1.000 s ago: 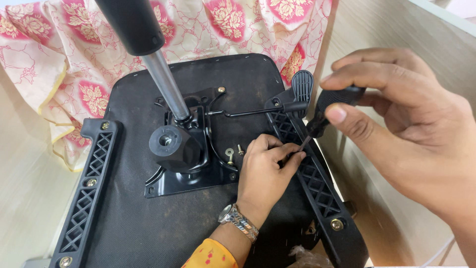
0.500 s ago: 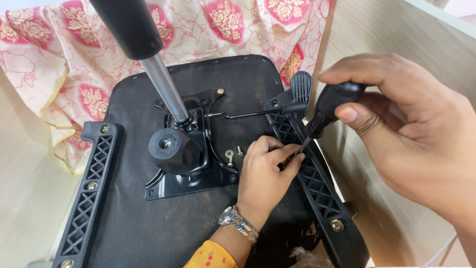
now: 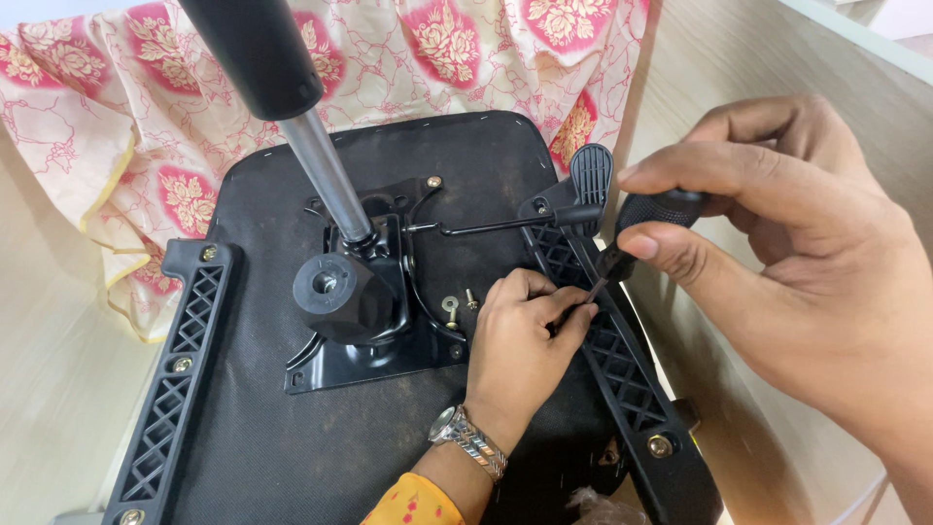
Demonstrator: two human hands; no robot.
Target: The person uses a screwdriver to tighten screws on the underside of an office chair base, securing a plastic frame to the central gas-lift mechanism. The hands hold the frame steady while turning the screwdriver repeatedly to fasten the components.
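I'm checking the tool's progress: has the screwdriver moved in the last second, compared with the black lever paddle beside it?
No. The screwdriver sits just right of the lever paddle as before, its tip at the left hand fingertips.

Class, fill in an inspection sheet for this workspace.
Surface: pale wooden top; floral cloth under upturned chair seat.
Job's things: screwdriver, tip at arm bracket; mechanism plate; gas cylinder.
Clutter: loose bolt and washer on seat.
Grippers: right hand grips screwdriver; smaller watch-wearing hand, seemingly another person's, pinches its tip; left hand unseen.
Cables: nothing seen.
Surroundings: wooden panel.
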